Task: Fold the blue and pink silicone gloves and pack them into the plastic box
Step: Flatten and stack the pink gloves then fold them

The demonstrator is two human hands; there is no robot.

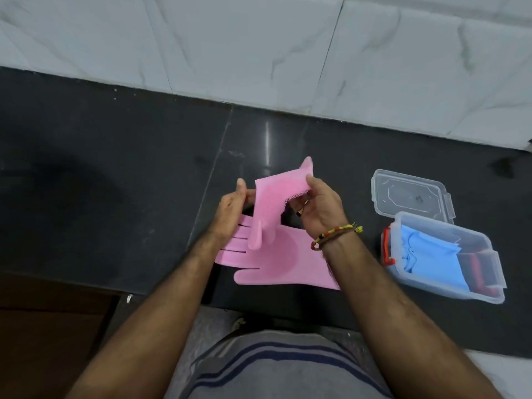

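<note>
I hold one pink silicone glove (270, 203) up above the counter, bent over on itself, its bristles showing at the right edge. My left hand (231, 207) pinches its left side and my right hand (321, 207) grips its right edge. A second pink glove (276, 263) lies flat on the dark counter beneath, fingers pointing left. At the right stands the clear plastic box (489, 249), with folded blue gloves (426, 254) inside it.
The box's clear lid (411, 194) lies on the counter just behind the box. The dark stone counter (115, 168) ends at a white marble-tiled wall (259, 47). The counter's front edge runs close to my body.
</note>
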